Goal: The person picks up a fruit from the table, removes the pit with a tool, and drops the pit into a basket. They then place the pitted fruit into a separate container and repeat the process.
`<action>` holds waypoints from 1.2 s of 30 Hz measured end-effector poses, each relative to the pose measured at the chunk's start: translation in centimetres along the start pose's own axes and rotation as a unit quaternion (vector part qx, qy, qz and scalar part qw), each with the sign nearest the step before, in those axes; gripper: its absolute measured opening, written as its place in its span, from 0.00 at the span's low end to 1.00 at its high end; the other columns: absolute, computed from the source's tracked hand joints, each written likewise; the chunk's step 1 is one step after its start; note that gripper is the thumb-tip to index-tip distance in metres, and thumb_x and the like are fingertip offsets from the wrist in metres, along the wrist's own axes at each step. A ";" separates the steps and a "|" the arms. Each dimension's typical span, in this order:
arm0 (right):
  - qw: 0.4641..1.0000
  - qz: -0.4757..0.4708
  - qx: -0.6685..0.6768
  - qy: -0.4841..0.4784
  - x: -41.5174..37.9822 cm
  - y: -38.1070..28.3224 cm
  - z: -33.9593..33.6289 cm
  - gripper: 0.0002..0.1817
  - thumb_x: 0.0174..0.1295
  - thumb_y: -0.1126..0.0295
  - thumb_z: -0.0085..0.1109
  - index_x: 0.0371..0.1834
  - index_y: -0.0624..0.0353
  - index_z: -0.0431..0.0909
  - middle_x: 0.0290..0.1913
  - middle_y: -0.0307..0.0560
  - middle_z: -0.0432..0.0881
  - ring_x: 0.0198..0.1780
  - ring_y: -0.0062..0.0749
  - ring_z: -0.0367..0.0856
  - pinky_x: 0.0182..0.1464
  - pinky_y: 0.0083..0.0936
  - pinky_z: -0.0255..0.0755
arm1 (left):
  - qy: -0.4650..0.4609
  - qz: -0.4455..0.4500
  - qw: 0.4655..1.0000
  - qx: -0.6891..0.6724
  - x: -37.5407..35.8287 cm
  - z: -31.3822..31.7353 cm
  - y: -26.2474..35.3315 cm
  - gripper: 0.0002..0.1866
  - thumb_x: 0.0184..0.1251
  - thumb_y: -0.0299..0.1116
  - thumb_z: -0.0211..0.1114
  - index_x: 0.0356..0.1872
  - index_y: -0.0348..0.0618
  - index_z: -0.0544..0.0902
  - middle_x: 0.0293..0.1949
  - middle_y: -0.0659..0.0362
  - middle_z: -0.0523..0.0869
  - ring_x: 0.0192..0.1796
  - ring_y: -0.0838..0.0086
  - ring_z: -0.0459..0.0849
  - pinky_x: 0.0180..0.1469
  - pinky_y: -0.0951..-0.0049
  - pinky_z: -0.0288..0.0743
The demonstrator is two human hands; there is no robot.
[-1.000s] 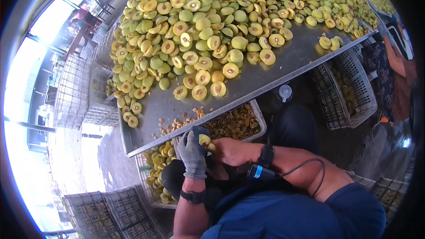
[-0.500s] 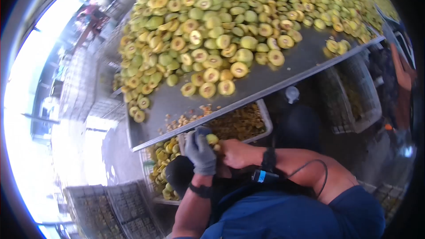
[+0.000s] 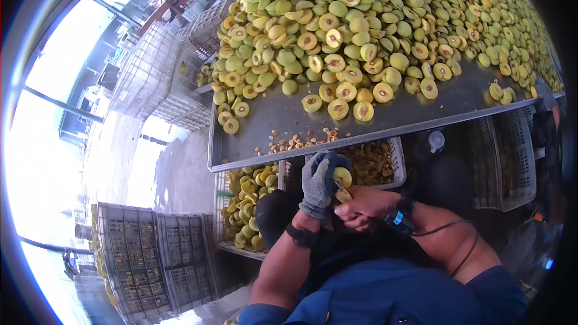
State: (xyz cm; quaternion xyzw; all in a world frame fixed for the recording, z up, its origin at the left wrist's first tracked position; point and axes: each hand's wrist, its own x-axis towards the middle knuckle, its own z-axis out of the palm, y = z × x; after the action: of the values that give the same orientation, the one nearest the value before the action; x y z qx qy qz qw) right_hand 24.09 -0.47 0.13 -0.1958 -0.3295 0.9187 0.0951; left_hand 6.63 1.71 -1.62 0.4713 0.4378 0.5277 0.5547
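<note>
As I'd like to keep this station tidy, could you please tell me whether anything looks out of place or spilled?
Small loose scraps lie scattered near the front edge of the metal table, outside the crate below, which holds similar-looking bits, so they may be spillage. I see nothing clearly damaged or askew.

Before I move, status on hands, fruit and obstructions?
Gloved left hand holding fruit. Bare right hand closed, right beside it. Metal table edge just ahead.

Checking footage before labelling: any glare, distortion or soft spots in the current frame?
Head view: left background blown out; strong fisheye, dark corners; table evenly lit; knees in deep shadow; far-left detail washed out.
</note>
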 end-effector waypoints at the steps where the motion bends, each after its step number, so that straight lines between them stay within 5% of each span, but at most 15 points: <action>1: 1.000 0.001 0.004 -0.002 0.2 0.2 0.2 0.12 0.76 0.66 0.55 0.32 0.50 0.67 0.20 0.29 0.63 0.17 0.15 0.61 0.22 0.21 0.60 | 0.028 0.075 0.988 0.132 -0.4 -0.3 0.3 0.14 0.81 0.37 0.59 0.42 0.35 0.86 0.37 0.58 0.90 0.39 0.74 0.86 0.43 0.71 0.81; 2: 1.000 0.002 0.006 -0.004 0.3 0.3 0.3 0.12 0.76 0.67 0.55 0.32 0.50 0.67 0.20 0.29 0.63 0.18 0.15 0.61 0.23 0.21 0.60 | 0.056 0.148 0.952 0.263 -0.7 -0.7 0.8 0.14 0.81 0.36 0.59 0.42 0.35 0.86 0.37 0.58 0.90 0.40 0.74 0.86 0.43 0.71 0.81; 5: 0.999 -0.028 -0.007 -0.035 0.6 0.6 -0.2 0.10 0.78 0.67 0.55 0.35 0.51 0.69 0.21 0.30 0.64 0.18 0.13 0.62 0.22 0.19 0.60 | 0.325 -0.020 0.945 -0.021 0.5 -3.9 -2.7 0.15 0.82 0.38 0.58 0.42 0.37 0.88 0.39 0.59 0.90 0.41 0.72 0.88 0.45 0.68 0.83; 8: 0.999 -0.013 0.014 0.029 0.1 0.0 -1.0 0.10 0.76 0.67 0.56 0.34 0.53 0.71 0.20 0.31 0.65 0.18 0.16 0.65 0.21 0.21 0.62 | 0.376 0.037 0.926 0.010 -0.8 -10.5 -0.3 0.15 0.81 0.40 0.59 0.43 0.39 0.88 0.40 0.58 0.89 0.40 0.72 0.88 0.42 0.69 0.85; 11: 0.925 0.050 -0.121 0.358 3.6 4.0 -5.9 0.12 0.74 0.67 0.58 0.31 0.55 0.71 0.21 0.33 0.68 0.18 0.18 0.68 0.20 0.25 0.65 | 0.465 -0.010 0.884 -0.042 -2.9 -14.3 5.8 0.14 0.77 0.37 0.60 0.39 0.38 0.89 0.37 0.59 0.89 0.39 0.72 0.87 0.43 0.70 0.83; 16: 0.963 0.021 -0.024 0.268 3.7 4.0 -5.8 0.14 0.69 0.69 0.59 0.25 0.61 0.74 0.17 0.44 0.73 0.15 0.28 0.75 0.17 0.31 0.68 | 0.500 -0.031 0.849 0.170 -6.2 -30.1 2.8 0.17 0.78 0.39 0.60 0.40 0.32 0.88 0.37 0.55 0.90 0.38 0.69 0.87 0.44 0.70 0.83; 18: 0.937 0.021 -0.137 0.319 4.2 4.6 -6.2 0.15 0.69 0.69 0.58 0.23 0.61 0.73 0.17 0.43 0.73 0.14 0.27 0.75 0.16 0.29 0.67 | 0.502 -0.119 0.767 0.383 -6.6 -35.3 1.8 0.16 0.77 0.36 0.62 0.44 0.30 0.87 0.40 0.53 0.91 0.41 0.68 0.88 0.46 0.69 0.84; 19: 0.916 0.019 -0.191 0.352 4.1 4.9 -6.7 0.16 0.69 0.69 0.58 0.21 0.61 0.73 0.16 0.43 0.73 0.14 0.27 0.74 0.15 0.29 0.66 | 0.506 -0.067 0.766 0.391 -6.4 -36.6 2.0 0.15 0.76 0.34 0.62 0.47 0.29 0.87 0.42 0.52 0.91 0.43 0.68 0.88 0.48 0.69 0.84; 20: 0.908 0.004 -0.293 0.300 4.0 5.2 -7.6 0.20 0.70 0.64 0.63 0.21 0.59 0.71 0.17 0.42 0.74 0.14 0.28 0.75 0.14 0.29 0.67 | 0.502 -0.013 0.770 0.393 -5.1 -37.5 1.5 0.14 0.76 0.32 0.62 0.49 0.28 0.86 0.44 0.51 0.91 0.46 0.68 0.89 0.50 0.68 0.83; 21: 0.924 0.043 -0.184 0.332 5.1 6.4 -8.8 0.19 0.71 0.63 0.63 0.23 0.59 0.71 0.16 0.42 0.74 0.14 0.28 0.75 0.15 0.28 0.66 | 0.500 0.042 0.773 0.388 -2.7 -36.9 0.4 0.14 0.75 0.29 0.63 0.52 0.28 0.86 0.46 0.50 0.91 0.48 0.67 0.89 0.52 0.68 0.83; 25: 0.935 0.001 -0.148 0.321 4.3 3.5 -6.0 0.16 0.72 0.62 0.60 0.28 0.59 0.73 0.18 0.42 0.77 0.16 0.25 0.75 0.16 0.26 0.68 | 0.271 0.076 0.901 0.330 6.8 -21.9 6.3 0.17 0.72 0.25 0.63 0.58 0.32 0.85 0.50 0.53 0.91 0.48 0.70 0.88 0.54 0.70 0.82; 28: 0.925 0.008 -0.159 0.344 4.7 2.9 -5.8 0.16 0.73 0.62 0.59 0.29 0.59 0.74 0.19 0.41 0.77 0.16 0.25 0.75 0.16 0.26 0.68 | 0.132 -0.033 0.882 0.451 13.5 -13.6 6.9 0.21 0.67 0.37 0.71 0.59 0.38 0.87 0.48 0.50 0.93 0.51 0.66 0.91 0.55 0.69 0.82; 30: 0.928 -0.006 -0.168 0.332 4.6 1.6 -5.5 0.16 0.74 0.61 0.58 0.31 0.61 0.74 0.19 0.41 0.76 0.15 0.25 0.74 0.16 0.26 0.66 | 0.047 0.002 0.881 0.471 18.8 -12.8 1.6 0.23 0.70 0.32 0.70 0.63 0.35 0.83 0.47 0.53 0.91 0.34 0.76 0.89 0.35 0.73 0.82; 34: 0.932 -0.068 -0.146 0.324 4.4 1.3 -5.9 0.14 0.75 0.61 0.57 0.38 0.62 0.75 0.21 0.40 0.76 0.16 0.23 0.73 0.17 0.26 0.66 | -0.032 -0.020 0.880 0.473 22.9 -8.9 -3.5 0.24 0.64 0.30 0.76 0.60 0.33 0.84 0.47 0.53 0.91 0.34 0.76 0.89 0.34 0.74 0.83; 36: 0.932 -0.075 -0.133 0.330 4.2 0.5 -6.1 0.15 0.76 0.61 0.56 0.38 0.63 0.76 0.20 0.39 0.75 0.16 0.24 0.72 0.17 0.27 0.66 | -0.024 -0.126 0.920 0.371 22.1 -7.4 -2.8 0.22 0.63 0.27 0.76 0.58 0.33 0.84 0.46 0.54 0.91 0.36 0.75 0.89 0.34 0.75 0.83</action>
State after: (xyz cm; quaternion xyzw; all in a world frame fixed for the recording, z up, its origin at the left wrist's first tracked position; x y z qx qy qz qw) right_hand 22.86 3.91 -5.69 -0.4736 -0.4119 0.7406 0.2398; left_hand 1.16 24.25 -5.35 0.5967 0.6448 0.2412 0.4123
